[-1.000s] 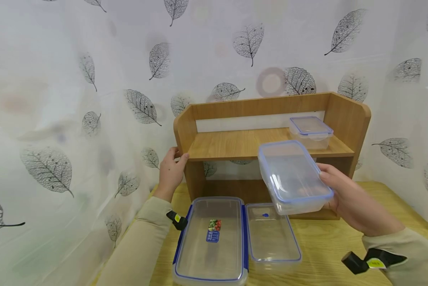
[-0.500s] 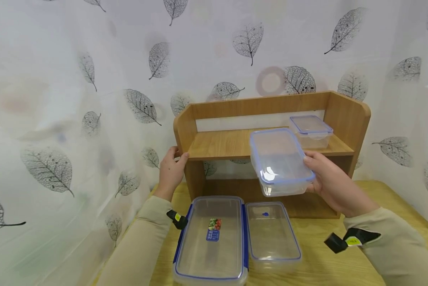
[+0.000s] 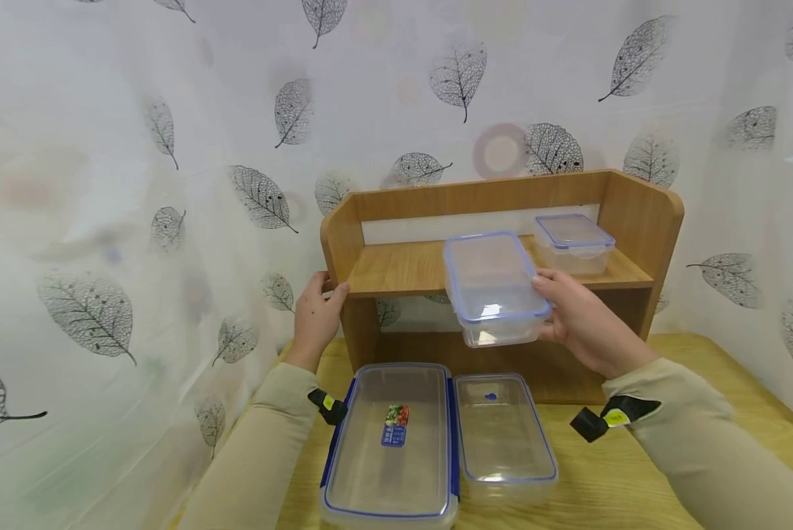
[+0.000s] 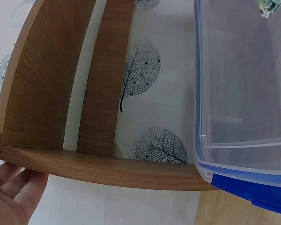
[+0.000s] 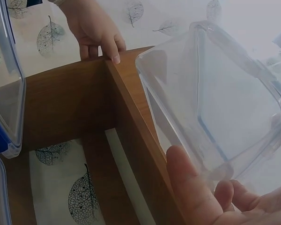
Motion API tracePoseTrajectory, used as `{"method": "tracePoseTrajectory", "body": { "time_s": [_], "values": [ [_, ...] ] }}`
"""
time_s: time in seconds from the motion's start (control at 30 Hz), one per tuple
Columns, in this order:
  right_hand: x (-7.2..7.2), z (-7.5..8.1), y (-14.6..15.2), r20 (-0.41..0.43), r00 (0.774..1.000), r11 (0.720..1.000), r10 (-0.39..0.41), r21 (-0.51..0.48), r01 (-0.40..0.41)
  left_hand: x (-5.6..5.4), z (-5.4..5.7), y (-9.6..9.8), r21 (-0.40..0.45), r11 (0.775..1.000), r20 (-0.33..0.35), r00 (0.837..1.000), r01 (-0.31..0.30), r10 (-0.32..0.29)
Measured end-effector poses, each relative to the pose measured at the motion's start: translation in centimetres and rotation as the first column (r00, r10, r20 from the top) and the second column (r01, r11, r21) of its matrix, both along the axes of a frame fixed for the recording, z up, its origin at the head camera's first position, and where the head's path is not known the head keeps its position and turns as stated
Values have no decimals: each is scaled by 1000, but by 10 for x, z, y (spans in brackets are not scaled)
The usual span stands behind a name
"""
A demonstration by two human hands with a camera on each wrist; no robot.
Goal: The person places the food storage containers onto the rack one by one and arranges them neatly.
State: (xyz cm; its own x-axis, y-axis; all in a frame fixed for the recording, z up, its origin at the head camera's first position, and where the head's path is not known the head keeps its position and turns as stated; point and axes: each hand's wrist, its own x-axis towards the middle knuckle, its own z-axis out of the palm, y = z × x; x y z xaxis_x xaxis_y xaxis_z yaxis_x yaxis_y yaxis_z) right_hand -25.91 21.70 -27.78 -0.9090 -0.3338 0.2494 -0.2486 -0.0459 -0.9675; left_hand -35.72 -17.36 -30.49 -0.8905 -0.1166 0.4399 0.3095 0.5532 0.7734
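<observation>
My right hand [image 3: 584, 320] grips a clear lidded food container [image 3: 492, 276] by its right side, thumb on the lid rim. The container is tilted, held in front of the wooden shelf's upper board [image 3: 396, 269]. From below, the right wrist view shows the container's base [image 5: 220, 98] and several fingers [image 5: 192, 187] under it. With fingers curled round the edge, my left hand [image 3: 318, 316] holds the shelf's left side panel [image 3: 340, 246]. A smaller lidded container [image 3: 573, 243] sits at the right end of the upper board.
On the table [image 3: 628, 456], in front of the shelf, stand a large container with blue clips [image 3: 416, 471] and, at its right, a clear container with a blue rim [image 3: 505, 442]. A leaf-patterned curtain [image 3: 204, 110] hangs behind.
My right hand has carried the container leftward and up, from the shelf's right front to the middle of the upper board. The left hand stays on the side panel.
</observation>
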Motion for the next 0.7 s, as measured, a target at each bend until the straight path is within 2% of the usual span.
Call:
{"method": "tracePoseTrajectory", "body": {
  "time_s": [0.2, 0.43, 0.7],
  "values": [
    [-10, 5, -10, 25, 1000, 1000, -9, 2, 9, 1, 0, 1, 3, 1000, 6, 1000, 0, 0],
    [-22, 12, -22, 79, 994, 997, -72, 26, 70, 1, -1, 1, 9, 1000, 17, 1000, 8, -8],
    [-33, 20, -29, 83, 988, 989, -133, 68, 128, 1, -1, 1, 6, 1000, -7, 1000, 6, -6]
  ]
}}
